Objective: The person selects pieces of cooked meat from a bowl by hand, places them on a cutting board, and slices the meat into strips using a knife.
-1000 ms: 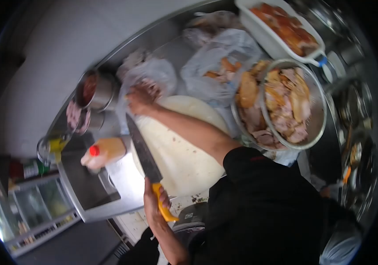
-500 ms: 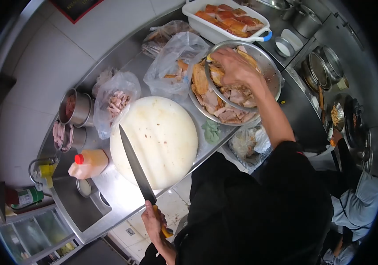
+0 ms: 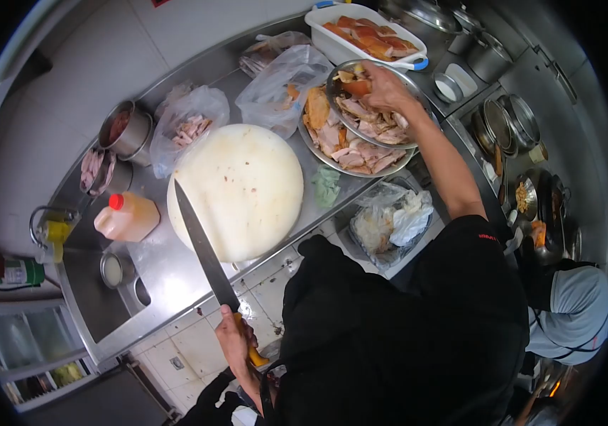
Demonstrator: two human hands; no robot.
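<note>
Head view: left hand, closed round knife; right hand, half-curled at meat (hold unclear); overlapping bowl could tip if pressed.

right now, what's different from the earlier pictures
The right hand has left the plastic bag of meat strips, moving rightward into the upper bowl; whether it grips the browned piece there is unclear. The left hand still holds the knife, beside the round board.

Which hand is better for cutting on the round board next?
Probably the left hand: it holds the knife, whose tip reaches the board. The right hand is at the bowl of meat.
</note>
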